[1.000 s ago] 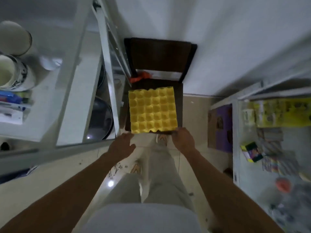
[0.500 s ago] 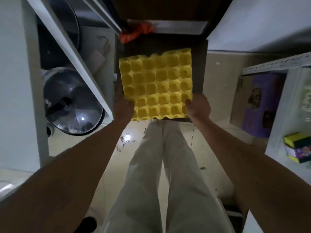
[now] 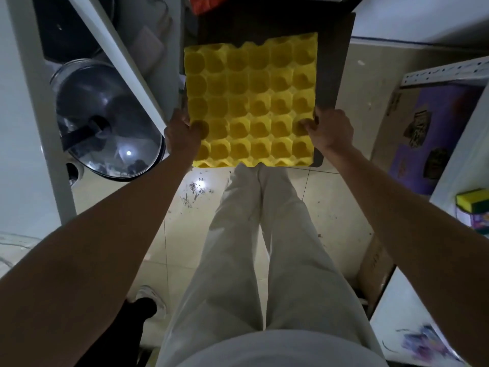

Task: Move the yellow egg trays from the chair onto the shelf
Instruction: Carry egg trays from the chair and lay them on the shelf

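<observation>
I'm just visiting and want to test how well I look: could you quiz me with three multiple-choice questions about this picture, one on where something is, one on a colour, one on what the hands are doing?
1. Where does the glass pot lid lie?
A. left of the egg trays
B. on the chair
C. in the right hand

2. What colour are the egg trays?
A. purple
B. yellow
C. white

3. How are the hands?
A. both hanging free
B. only one touching
C. each gripping a side edge

Answers:
1 A: the glass pot lid sits left of the egg trays, beyond the white shelf post.
2 B: plainly yellow against the dark chair.
3 C: left hand and right hand clasp opposite edges.
</observation>
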Available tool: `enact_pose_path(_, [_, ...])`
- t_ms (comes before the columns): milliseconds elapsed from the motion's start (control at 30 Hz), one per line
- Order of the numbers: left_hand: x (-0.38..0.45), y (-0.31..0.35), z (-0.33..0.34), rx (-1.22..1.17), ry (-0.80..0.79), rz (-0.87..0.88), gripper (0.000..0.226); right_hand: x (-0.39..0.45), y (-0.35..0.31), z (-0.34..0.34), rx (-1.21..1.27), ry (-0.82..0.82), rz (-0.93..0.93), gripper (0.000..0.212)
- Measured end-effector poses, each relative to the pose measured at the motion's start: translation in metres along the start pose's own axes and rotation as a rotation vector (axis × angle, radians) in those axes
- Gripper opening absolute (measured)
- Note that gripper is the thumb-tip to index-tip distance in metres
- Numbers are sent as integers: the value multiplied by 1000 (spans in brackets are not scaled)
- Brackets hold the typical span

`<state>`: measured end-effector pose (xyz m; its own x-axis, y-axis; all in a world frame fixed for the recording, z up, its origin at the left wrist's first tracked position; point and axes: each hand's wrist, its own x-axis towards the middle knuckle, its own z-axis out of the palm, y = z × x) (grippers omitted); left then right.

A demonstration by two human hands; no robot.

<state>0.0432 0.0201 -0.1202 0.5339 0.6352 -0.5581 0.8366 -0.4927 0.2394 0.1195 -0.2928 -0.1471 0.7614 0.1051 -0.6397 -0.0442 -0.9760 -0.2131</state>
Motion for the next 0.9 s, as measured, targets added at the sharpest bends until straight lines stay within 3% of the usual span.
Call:
enact_pose_path(100, [-9, -6, -6, -22, 21, 76, 10, -9, 0, -12, 0, 42, -26, 43])
enact_pose_path(300, [-45, -10, -32, -97, 112, 211, 14, -63, 1, -27, 153, 85, 17, 39])
enact_pose_path(567, [-55, -14, -58, -53, 46, 275, 3, -113, -15, -6, 391, 159, 137, 31])
enact_pose_path(733, [-25, -14, -38, -56, -144, 95, 15, -79, -13, 10, 568, 61, 96, 30])
enact_pose_path(833, [-11, -12, -31, -135, -218, 18, 11, -68, -5, 12, 944, -71, 130, 23])
enact_pose_path(900, [-7, -5, -36, -328, -343, -98, 15, -67, -8, 4, 1207, -169, 205, 18])
